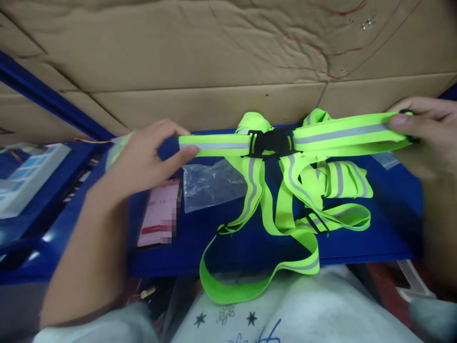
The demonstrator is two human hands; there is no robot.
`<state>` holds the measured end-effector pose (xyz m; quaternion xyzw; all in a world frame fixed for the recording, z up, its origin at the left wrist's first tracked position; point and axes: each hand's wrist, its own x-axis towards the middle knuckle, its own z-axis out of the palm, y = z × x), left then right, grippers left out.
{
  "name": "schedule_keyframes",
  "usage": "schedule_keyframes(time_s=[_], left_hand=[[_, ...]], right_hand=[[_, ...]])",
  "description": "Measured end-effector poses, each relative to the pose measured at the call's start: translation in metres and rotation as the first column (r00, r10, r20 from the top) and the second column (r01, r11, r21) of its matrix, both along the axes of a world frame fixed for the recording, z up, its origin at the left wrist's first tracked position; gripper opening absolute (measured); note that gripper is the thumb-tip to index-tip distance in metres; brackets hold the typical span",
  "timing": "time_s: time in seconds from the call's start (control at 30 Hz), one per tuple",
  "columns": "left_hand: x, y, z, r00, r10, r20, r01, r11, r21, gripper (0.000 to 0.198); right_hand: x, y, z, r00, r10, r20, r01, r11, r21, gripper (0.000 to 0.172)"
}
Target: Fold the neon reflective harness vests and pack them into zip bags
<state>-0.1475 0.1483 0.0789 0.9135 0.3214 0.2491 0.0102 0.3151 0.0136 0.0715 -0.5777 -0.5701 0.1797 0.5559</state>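
Between my hands stretches the waist strap of a neon yellow-green reflective harness point(253, 190), with grey stripes along its bands. My left hand point(153, 152) pinches the strap's left end between thumb and fingers. My right hand point(424, 128) grips the looped right end, close to a small black slider that the thumb and fingers partly cover. A black side-release buckle point(272, 143) joins the two strap parts in the middle. The shoulder bands hang loosely below it, over the blue table and past its front edge onto my lap.
A clear plastic bag point(210, 186) and a phone point(160, 212) with its screen lit lie on the blue table point(235, 252). Cardboard point(200, 52) lines the back. At the left stands a white tray-like item point(35, 176) with light blue squares.
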Motion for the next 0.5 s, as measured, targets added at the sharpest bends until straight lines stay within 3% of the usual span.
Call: schedule_keyframes(time_s=[0.07,0.23,0.37,0.5], left_hand=[[0.002,0.002,-0.003,0.998,0.053,0.028,-0.053,0.999,-0.001,0.032],[0.002,0.006,-0.010,0.915,0.091,0.392,-0.063,0.994,-0.084,0.040],[0.010,0.004,-0.012,0.840,0.103,0.533,-0.072,0.994,-0.077,0.042],[0.017,-0.007,-0.004,0.824,0.103,0.557,-0.105,0.994,-0.029,0.032]], right_hand=[[-0.010,0.002,0.001,0.995,-0.072,-0.063,0.068,0.996,-0.064,0.038],[-0.016,-0.002,0.007,0.983,-0.087,0.159,0.104,0.989,-0.102,0.021],[-0.009,0.001,0.002,0.960,-0.020,0.279,0.017,1.000,0.013,0.017],[-0.005,0.006,-0.005,0.975,0.058,0.217,-0.085,0.989,0.121,0.013]])
